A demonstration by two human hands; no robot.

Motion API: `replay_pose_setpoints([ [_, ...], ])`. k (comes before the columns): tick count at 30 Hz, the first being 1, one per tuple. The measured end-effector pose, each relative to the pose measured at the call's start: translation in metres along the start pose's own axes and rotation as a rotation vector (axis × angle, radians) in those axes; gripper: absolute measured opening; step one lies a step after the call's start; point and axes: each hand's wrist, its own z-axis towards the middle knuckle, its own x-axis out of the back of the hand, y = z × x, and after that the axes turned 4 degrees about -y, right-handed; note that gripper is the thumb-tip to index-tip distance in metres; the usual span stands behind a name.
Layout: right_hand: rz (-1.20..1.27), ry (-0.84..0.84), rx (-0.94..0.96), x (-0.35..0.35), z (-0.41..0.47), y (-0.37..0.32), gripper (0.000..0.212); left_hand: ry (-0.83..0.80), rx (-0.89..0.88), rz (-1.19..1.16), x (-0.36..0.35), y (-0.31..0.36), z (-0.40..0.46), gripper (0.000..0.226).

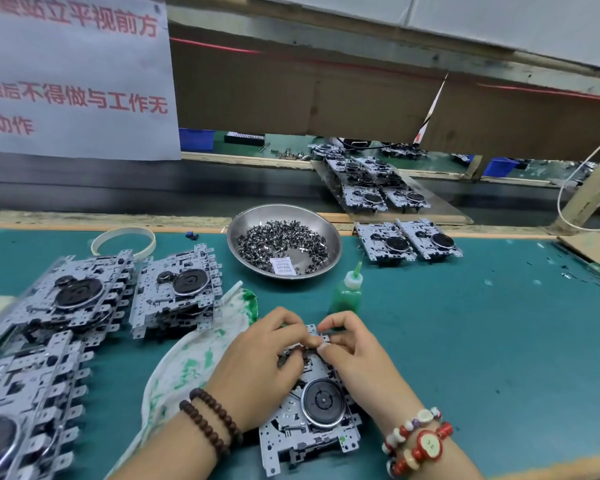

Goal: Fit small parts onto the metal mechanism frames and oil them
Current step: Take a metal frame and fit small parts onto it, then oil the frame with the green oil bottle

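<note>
A metal frame point(312, 420) with a black round wheel lay on the green table point(482, 341), near the person, and both hands were bent over its far end. The left hand point(260, 365) and the right hand point(354, 348) had curled fingers point(326, 325) that pinched a small part on the frame. Just behind stood a green oil bottle point(347, 292), farther a steel bowl point(253, 220) of small parts point(281, 244), and stacks of frames point(94, 299) lay at the left.
</note>
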Motion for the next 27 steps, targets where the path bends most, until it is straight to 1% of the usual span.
replay_pose_setpoints([
  [1,-0.020,0.025,0.037,0.001,-0.002,0.004,0.015,0.002,0.011,-0.021,0.000,-0.001,0.000,0.021],
  [2,-0.026,0.085,0.075,0.003,-0.005,0.008,0.017,0.000,0.027,-0.047,0.000,-0.002,0.000,0.023],
  [5,0.020,0.396,0.153,0.019,-0.004,0.020,0.024,0.015,0.075,-0.173,0.001,-0.004,0.003,0.032],
  [6,0.021,0.443,0.156,0.024,-0.001,0.022,0.028,0.044,0.086,-0.210,0.001,-0.004,0.004,0.035],
  [7,0.024,0.435,0.160,0.028,0.003,0.022,0.035,0.071,0.100,-0.238,0.002,-0.003,0.005,0.036],
  [8,0.030,0.375,0.152,0.030,0.008,0.021,0.042,0.090,0.118,-0.256,0.003,-0.004,0.006,0.035],
  [10,-0.006,0.199,0.118,0.030,0.020,0.018,0.053,0.097,0.148,-0.268,0.005,-0.005,0.008,0.031],
  [11,-0.039,0.122,0.116,0.029,0.026,0.019,0.053,0.087,0.157,-0.261,0.005,-0.005,0.009,0.030],
  [13,-0.100,0.051,0.135,0.027,0.034,0.018,0.039,0.058,0.179,-0.249,0.006,-0.007,0.011,0.026],
  [16,-0.080,0.104,0.213,0.027,0.034,0.019,0.026,0.017,0.242,-0.292,0.005,-0.009,0.013,0.020],
  [18,0.016,0.162,0.269,0.028,0.027,0.017,0.018,-0.013,0.279,-0.300,0.005,-0.012,0.015,0.018],
  [20,0.128,0.195,0.299,0.030,0.019,0.014,0.022,-0.049,0.309,-0.274,0.005,-0.014,0.016,0.014],
  [22,0.210,0.187,0.279,0.032,0.011,0.010,0.020,-0.088,0.329,-0.255,0.006,-0.017,0.018,0.012],
  [24,0.221,0.206,0.266,0.036,0.004,0.010,0.025,-0.132,0.345,-0.264,0.007,-0.018,0.019,0.013],
  [26,0.287,0.245,0.254,0.039,-0.001,0.011,0.021,-0.160,0.357,-0.287,0.009,-0.018,0.020,0.015],
  [27,0.374,0.252,0.254,0.041,-0.003,0.013,0.019,-0.169,0.368,-0.306,0.010,-0.019,0.020,0.016],
])
